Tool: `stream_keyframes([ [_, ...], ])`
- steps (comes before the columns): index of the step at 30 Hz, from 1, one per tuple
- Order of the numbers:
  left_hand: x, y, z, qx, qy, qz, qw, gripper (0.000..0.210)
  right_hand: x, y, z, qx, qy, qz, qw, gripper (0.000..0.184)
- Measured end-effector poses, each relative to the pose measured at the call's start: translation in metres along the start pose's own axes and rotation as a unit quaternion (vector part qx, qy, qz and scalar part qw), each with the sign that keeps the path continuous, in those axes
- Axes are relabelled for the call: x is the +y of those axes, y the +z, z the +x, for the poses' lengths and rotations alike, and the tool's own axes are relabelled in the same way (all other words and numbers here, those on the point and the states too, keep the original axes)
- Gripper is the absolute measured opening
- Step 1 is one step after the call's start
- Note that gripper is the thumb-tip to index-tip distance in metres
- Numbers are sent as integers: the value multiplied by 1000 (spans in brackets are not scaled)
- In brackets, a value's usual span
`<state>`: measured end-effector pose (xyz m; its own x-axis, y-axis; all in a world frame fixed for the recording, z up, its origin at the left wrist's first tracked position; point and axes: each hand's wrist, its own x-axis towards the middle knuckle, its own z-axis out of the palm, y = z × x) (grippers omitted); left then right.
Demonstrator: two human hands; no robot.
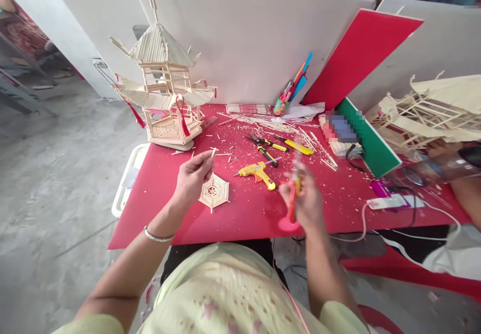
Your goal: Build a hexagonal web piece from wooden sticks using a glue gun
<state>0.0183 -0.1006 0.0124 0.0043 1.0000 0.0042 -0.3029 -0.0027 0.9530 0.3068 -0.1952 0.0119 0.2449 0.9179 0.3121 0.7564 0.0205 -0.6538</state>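
Note:
My left hand (195, 173) pinches a short pale wooden stick (214, 152) between thumb and fingertips. Just below it, a hexagonal web-like piece of sticks (214, 193) lies flat on the red tabletop. My right hand (306, 196) is closed around scissors with red handles (292, 203); motion smears them, and their blades point up and away from me. Between my hands rests a yellow glue gun (255, 172), its nozzle toward the left. Behind it lie pliers with yellow-and-black handles (268, 146) and a yellow cutter knife (298, 146).
A pagoda model made of sticks (165, 83) stands at the back left. Loose sticks (263, 122) and scraps litter the red table (240, 218). Farther back is a pen cup (280, 104). A green board (370, 138), a power bank with cables (389, 201) and another person's arm (464, 193) are at right.

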Motion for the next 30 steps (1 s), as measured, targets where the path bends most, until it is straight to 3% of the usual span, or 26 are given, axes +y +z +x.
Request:
stream_keyframes([
  [1,2,0,4,3,7,-3,1000,38,-22,14,7,-31,-25,58,997,64],
  [3,5,0,10,9,26,-4,1000,40,-60,42,20,-93,-85,68,990,59],
  [6,10,-3,14,23,42,-2,999,42,-98,76,33,-105,-139,-10,985,55],
  [9,12,-8,15,35,52,8,998,41,-116,97,36,-96,-153,-55,982,54],
  [22,6,-9,23,77,133,179,972,35,-124,106,38,-118,-130,-44,983,35],
  [30,-10,-8,40,98,155,229,956,33,-116,120,53,-201,-67,-92,973,30],
])
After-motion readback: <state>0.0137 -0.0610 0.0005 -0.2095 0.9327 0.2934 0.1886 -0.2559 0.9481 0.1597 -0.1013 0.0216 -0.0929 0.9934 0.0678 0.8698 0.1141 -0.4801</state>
